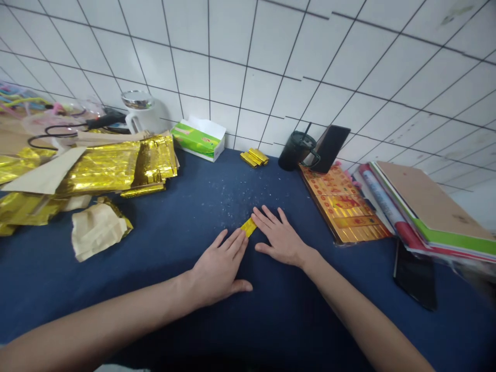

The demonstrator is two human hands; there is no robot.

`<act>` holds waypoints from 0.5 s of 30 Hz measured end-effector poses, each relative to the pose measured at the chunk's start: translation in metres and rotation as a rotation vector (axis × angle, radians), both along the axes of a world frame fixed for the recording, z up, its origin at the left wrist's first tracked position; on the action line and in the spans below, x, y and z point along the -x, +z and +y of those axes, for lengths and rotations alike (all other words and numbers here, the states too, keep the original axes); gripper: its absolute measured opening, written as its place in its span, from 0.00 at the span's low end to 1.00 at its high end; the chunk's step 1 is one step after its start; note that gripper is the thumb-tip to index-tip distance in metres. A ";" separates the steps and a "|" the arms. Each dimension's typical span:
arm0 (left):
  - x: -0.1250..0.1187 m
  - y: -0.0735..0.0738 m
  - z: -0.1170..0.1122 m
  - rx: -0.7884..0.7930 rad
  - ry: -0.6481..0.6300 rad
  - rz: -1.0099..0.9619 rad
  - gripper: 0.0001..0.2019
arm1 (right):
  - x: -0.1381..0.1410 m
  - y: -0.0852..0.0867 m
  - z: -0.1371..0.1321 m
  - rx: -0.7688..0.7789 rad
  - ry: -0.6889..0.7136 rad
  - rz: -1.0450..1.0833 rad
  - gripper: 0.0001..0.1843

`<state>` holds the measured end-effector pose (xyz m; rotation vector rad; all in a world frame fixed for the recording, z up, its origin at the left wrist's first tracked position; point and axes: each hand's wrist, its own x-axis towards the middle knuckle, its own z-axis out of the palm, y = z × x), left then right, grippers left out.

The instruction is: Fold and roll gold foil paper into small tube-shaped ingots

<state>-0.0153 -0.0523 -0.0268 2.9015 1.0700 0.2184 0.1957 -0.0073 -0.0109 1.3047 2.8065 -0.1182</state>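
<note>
Running near-left to far-right, a gold foil strip (pixel 248 227) meets the left hand (pixel 219 266), flat with fingers together, and right hand (pixel 282 238), fingers spread. Neither is nearer.

My left hand (pixel 219 263) and right hand (pixel 281 238) palm down, fingertips (pixel 243 235) close, thumbs (pixel 242 285) out, forearms (pixel 116 312) aslant.

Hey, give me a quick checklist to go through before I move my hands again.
1. Left hand fingers at one end of the gold strip: ok.
2. Right hand fingers at the other end: ok.
3. Strip's ends lined up: cannot tell, fingers cover them.
4. Tabletop free of white specks: not ok, they're scattered beyond your hands.
5. Dark mug upright and away from your hands: ok.
</note>
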 end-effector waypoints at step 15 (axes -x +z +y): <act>0.000 0.003 -0.002 -0.009 -0.003 -0.005 0.38 | 0.011 -0.009 -0.014 -0.004 -0.081 0.001 0.39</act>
